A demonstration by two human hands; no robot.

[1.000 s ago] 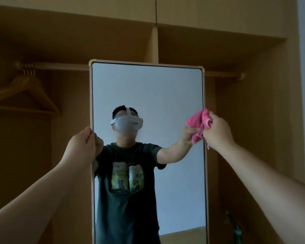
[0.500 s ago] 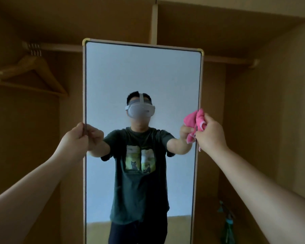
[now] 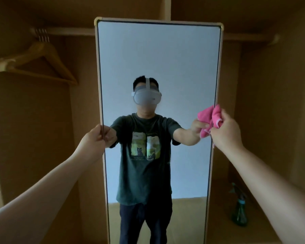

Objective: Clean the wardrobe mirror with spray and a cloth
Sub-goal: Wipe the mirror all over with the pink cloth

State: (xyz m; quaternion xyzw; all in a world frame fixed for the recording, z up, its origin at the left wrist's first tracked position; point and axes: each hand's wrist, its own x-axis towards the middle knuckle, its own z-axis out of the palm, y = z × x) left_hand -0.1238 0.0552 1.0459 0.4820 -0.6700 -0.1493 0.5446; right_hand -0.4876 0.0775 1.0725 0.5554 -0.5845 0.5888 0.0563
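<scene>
- Mirror has swung more square-on since a sec ago
- left hand grips its left edge
- right hand clamps a pink cloth at the right edge

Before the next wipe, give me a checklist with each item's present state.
1. Left hand grips the left edge of the tall pale-framed mirror: ok.
2. Right hand holds the crumpled pink cloth: ok.
3. Cloth meets the mirror's right edge: ok.
4. Glass wet with spray: cannot tell.
5. Green spray bottle stands upright to the right of the mirror, in neither hand: ok.
</scene>
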